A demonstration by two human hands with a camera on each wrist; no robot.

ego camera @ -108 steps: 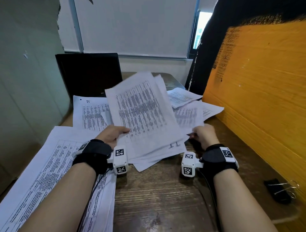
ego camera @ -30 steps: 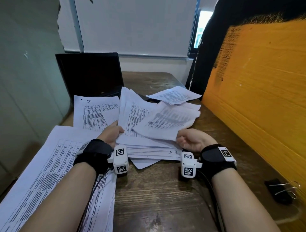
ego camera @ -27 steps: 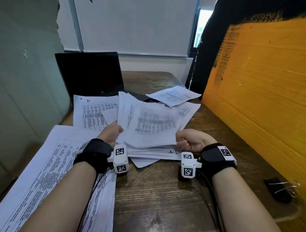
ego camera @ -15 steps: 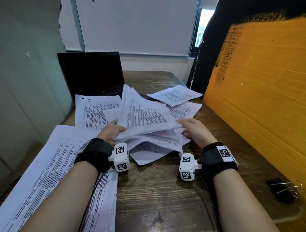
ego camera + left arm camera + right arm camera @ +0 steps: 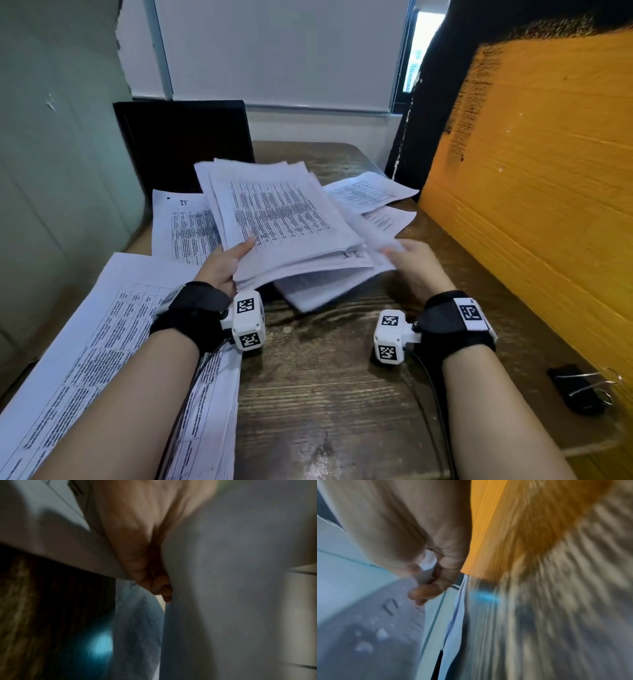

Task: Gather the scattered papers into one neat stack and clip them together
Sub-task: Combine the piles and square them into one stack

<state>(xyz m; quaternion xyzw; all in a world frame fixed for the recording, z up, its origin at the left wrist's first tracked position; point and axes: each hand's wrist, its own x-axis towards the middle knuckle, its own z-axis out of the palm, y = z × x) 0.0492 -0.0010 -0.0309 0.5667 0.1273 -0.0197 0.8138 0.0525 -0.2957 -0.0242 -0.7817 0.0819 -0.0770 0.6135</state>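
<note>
A loose stack of printed papers [image 5: 281, 222] is held tilted above the wooden desk [image 5: 325, 394]. My left hand [image 5: 227, 262] grips its near left corner, thumb on top, fingers underneath [image 5: 150, 580]. My right hand [image 5: 409, 258] is at the stack's near right corner, blurred; in the right wrist view its curled fingers [image 5: 426, 592] pinch a paper edge. More sheets lie flat: a big table sheet [image 5: 102, 342] under my left forearm, one marked "11" [image 5: 181, 222] behind it, two [image 5: 370, 192] at the back right. A black binder clip [image 5: 579, 390] lies by my right forearm.
A black laptop [image 5: 185, 144] stands open behind the papers. An orange board [image 5: 531, 171] walls off the desk's right side and a grey partition [image 5: 51, 171] the left. Cables run from both wrist cameras along my forearms.
The stack has risen off the desk and tilted up toward me in my left hand. My right hand went from a fist on the near edge, out flat, then to the stack's right corner.
</note>
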